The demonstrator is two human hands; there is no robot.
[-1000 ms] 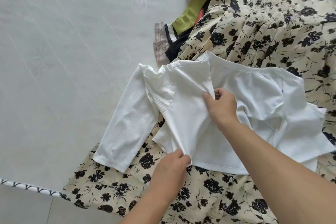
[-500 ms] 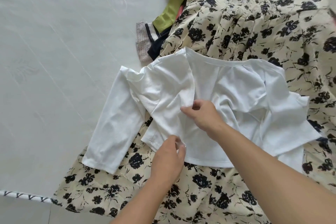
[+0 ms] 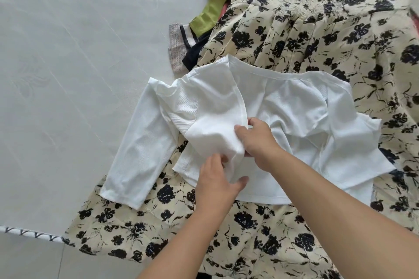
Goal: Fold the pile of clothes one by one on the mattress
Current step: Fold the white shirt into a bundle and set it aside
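Here, the pale mattress (image 3: 79,63) fills the frame's left; the floral dress (image 3: 317,41) covers the right. At centre, your left hand (image 3: 215,182) and right hand (image 3: 260,142) both pinch the white top (image 3: 294,108), which lies on the dress.

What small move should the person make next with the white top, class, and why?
Probably draw the gathered front panel across flat. Both the left hand and right hand pinch the white top, which lies bunched and open on the floral dress, one sleeve spread leftward.
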